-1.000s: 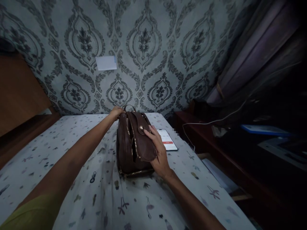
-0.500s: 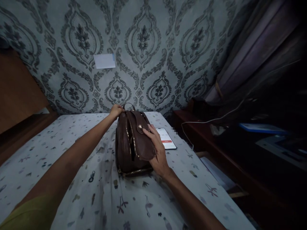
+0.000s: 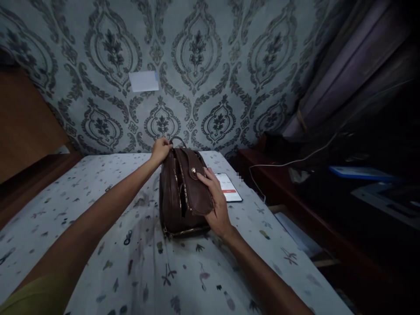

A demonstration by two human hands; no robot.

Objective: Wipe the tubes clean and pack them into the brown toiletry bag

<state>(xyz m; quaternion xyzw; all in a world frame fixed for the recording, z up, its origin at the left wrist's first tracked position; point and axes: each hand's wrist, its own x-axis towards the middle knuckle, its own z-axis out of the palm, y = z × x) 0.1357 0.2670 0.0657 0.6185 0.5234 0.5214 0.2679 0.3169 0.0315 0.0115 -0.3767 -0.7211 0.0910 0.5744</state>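
A dark brown leather bag (image 3: 173,192) lies on the patterned sheet, its top loop pointing toward the wall. The front flap (image 3: 198,194) has a round gold stud. Beside it a gold-toothed zipper (image 3: 184,192) gapes, showing a dark inside. At the bag's top left corner, by the loop handle (image 3: 179,140), my left hand (image 3: 161,150) is closed in a pinch; its fingertips hide the exact part gripped. My right hand (image 3: 216,199) holds the bag's right side, fingers lying over the flap's edge. The thumb is hidden.
Just right of the bag lies a phone (image 3: 232,188) with a lit screen. A bed sheet (image 3: 131,271) spreads under everything. Along the right runs a dark red ledge (image 3: 262,175) with a white cable (image 3: 295,162). A wooden panel (image 3: 29,127) stands at left, the papered wall (image 3: 193,109) behind.
The view has shifted slightly, so the bag and both hands sit a little higher and further right. The zipper gap looks much the same, and both hands keep their hold.
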